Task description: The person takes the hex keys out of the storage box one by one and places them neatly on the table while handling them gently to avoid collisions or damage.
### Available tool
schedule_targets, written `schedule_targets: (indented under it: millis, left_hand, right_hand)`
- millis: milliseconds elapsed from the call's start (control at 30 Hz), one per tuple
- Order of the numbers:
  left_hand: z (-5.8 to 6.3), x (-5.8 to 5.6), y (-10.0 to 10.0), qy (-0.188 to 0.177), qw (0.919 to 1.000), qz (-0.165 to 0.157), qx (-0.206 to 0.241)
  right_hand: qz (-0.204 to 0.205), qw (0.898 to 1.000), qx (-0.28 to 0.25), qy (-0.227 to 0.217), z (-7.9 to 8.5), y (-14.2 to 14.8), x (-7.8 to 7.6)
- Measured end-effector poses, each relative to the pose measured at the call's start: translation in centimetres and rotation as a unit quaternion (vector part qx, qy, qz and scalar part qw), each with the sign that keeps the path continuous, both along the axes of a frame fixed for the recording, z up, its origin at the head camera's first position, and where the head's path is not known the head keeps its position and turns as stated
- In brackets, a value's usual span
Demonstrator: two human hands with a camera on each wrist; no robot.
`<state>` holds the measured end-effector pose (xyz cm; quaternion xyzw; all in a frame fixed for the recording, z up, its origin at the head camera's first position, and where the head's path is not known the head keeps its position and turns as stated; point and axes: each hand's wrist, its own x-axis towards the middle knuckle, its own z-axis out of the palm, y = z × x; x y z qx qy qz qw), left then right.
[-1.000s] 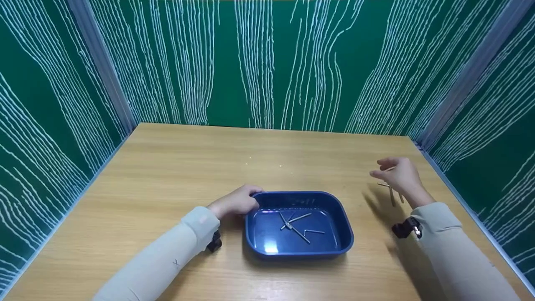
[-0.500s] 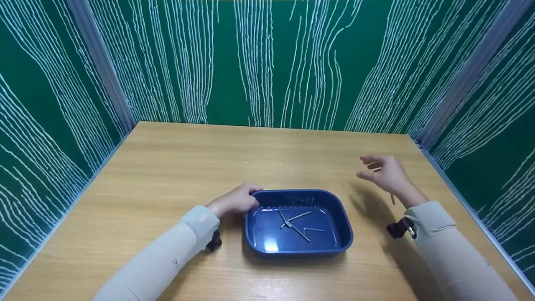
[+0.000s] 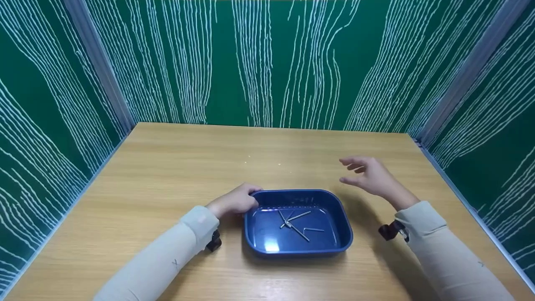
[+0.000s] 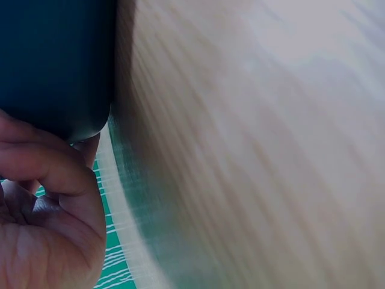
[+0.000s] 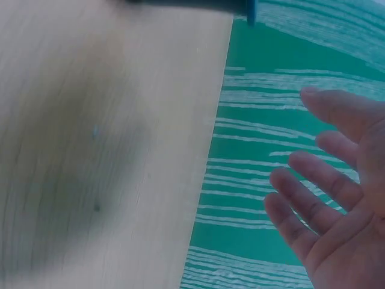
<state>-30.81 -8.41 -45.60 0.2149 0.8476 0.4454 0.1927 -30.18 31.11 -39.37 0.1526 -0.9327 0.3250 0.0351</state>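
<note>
A dark blue rectangular tray (image 3: 299,253) sits on the wooden table. Inside it lie several thin, L-shaped metal hex keys (image 3: 314,229), most crossing one another near the middle. My left hand (image 3: 238,200) grips the tray's far left corner, its thumb over the rim; in the left wrist view, curled fingers (image 4: 60,168) press against the tray's outer wall (image 4: 54,60). Above the table, right of and beyond the tray, hovers my right hand (image 3: 370,175). Its fingers (image 5: 307,205) are spread and relaxed in the right wrist view, holding nothing.
The wooden table (image 3: 184,154) is bordered by green panels (image 3: 228,83) with white wavy lines at the back and both sides. Several tiny pale specks (image 3: 279,164) dot the tabletop beyond the tray.
My right hand has moved left toward the tray and its fingers have spread. Hex keys seen under it earlier are now out of sight behind the hand and wrist. My left hand stays put.
</note>
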Motion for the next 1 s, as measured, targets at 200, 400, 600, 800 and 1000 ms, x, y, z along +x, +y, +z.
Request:
schedule_targets:
  millis: [200,400,600,800,1000]
  left_hand:
    - [-0.2,0.0,-0.1,-0.002,1.0000,0.001,-0.004]
    - [-0.3,0.0,-0.1,-0.006,0.9999,0.003,-0.009]
    - [-0.1,-0.1,-0.1,0.005,0.9999,-0.005,-0.011]
    - [0.0,-0.1,-0.1,-0.001,0.9999,-0.003,-0.013]
    - [0.0,-0.1,-0.1,-0.011,0.9999,-0.001,-0.006]
  right_hand:
    - [0.045,0.998,0.015,0.028,0.0,-1.8,0.8]
    - [0.080,0.996,0.032,0.037,0.2,-3.7,1.8]
    - [0.122,0.990,0.045,0.045,0.3,-5.2,2.4]
    - [0.167,0.982,0.059,0.060,0.1,-6.1,2.9]
    - [0.204,0.975,0.053,0.069,-0.1,-6.8,3.1]
